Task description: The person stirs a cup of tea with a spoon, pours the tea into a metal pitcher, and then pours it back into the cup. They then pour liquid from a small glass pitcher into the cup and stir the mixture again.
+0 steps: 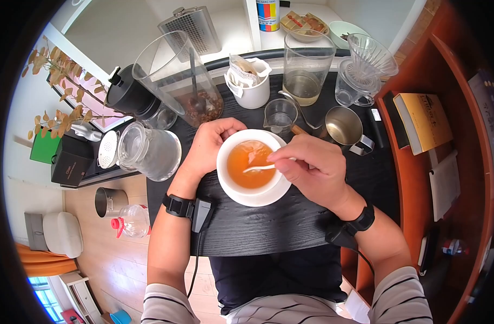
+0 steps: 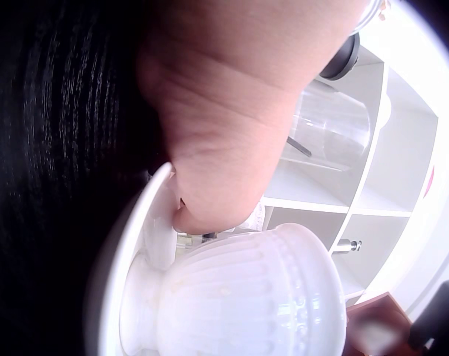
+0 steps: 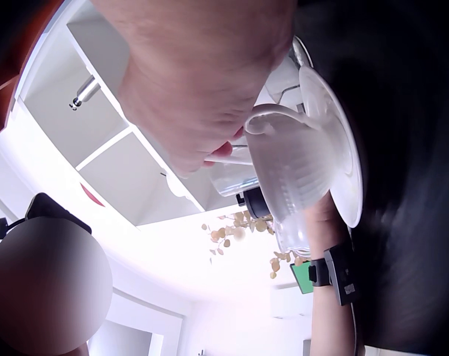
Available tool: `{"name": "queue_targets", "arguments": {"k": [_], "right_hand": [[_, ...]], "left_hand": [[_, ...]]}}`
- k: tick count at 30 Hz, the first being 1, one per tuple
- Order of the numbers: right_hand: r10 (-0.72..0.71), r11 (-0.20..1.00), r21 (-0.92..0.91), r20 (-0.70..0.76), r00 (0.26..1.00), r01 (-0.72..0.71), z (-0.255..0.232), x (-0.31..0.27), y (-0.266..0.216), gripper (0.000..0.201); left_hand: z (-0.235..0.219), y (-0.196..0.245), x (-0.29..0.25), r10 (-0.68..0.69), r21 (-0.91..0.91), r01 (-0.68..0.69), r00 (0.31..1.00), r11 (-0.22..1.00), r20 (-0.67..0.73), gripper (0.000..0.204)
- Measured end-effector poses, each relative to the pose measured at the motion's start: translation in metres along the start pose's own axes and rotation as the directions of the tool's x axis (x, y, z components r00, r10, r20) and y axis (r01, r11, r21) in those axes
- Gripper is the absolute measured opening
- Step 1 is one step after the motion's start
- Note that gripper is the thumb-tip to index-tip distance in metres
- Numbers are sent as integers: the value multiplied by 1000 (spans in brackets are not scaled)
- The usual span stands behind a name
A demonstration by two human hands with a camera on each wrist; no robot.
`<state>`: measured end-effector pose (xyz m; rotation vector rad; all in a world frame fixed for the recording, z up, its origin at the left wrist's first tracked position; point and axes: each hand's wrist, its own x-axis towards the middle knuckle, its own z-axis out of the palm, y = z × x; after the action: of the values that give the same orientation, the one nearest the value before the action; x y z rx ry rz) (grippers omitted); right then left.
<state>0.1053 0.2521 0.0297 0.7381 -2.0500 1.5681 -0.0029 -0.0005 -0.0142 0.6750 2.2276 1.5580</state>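
Observation:
A white ribbed cup (image 2: 239, 289) of amber liquid (image 1: 241, 175) stands on a white saucer (image 1: 271, 197) in the middle of the black table. From the left, my left hand (image 1: 206, 143) holds the saucer's edge, its thumb at the rim in the left wrist view. My right hand (image 1: 318, 168), over the cup's right side, pinches a white spoon (image 1: 260, 168) by its handle. The spoon's lower end dips into the liquid. In the right wrist view the cup's handle (image 3: 272, 110) curves out just under that hand.
Behind the cup stand a small glass pitcher (image 1: 281, 116), a metal cup (image 1: 344, 127), a white mug with a drip bag (image 1: 248, 89) and a tall glass (image 1: 308, 65). Left are a lidded glass jar (image 1: 155, 154) and a tilted glass vessel (image 1: 174, 70). Wooden shelving (image 1: 390, 129) borders the right.

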Motion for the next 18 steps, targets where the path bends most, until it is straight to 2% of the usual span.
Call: {"name": "queue_targets", "arguments": {"k": [2, 4, 7, 11, 13, 14, 17, 18], "right_hand": [[-31, 1000, 7, 16, 999, 31, 2, 2, 1, 9], [-83, 994, -79, -68, 994, 78, 4, 2, 4, 9], [-38, 994, -108, -132, 991, 24, 2, 2, 1, 9], [-1, 994, -106, -112, 994, -11, -3, -2, 1, 8], [14, 1000, -12, -11, 1000, -14, -4, -1, 0, 8], [14, 1000, -12, -11, 1000, -15, -3, 0, 0, 8], [-54, 998, 15, 21, 998, 54, 3, 3, 1, 8], [-83, 996, -26, -16, 996, 83, 5, 3, 3, 8]], "left_hand": [[0, 0, 0, 6, 9, -6, 1000, 1000, 2, 25], [0, 0, 0, -2, 7, 2, 1000, 1000, -5, 25], [0, 0, 0, -6, 7, 5, 1000, 1000, 3, 26], [0, 1, 0, -11, 12, 11, 1000, 1000, -1, 26], [0, 0, 0, -1, 4, 1, 1000, 1000, -5, 25], [0, 0, 0, -1, 4, 1, 1000, 1000, -4, 25], [0, 2, 0, -1, 31, 1, 1000, 1000, -1, 25], [0, 1, 0, -1, 23, 1, 1000, 1000, -2, 25]]}}
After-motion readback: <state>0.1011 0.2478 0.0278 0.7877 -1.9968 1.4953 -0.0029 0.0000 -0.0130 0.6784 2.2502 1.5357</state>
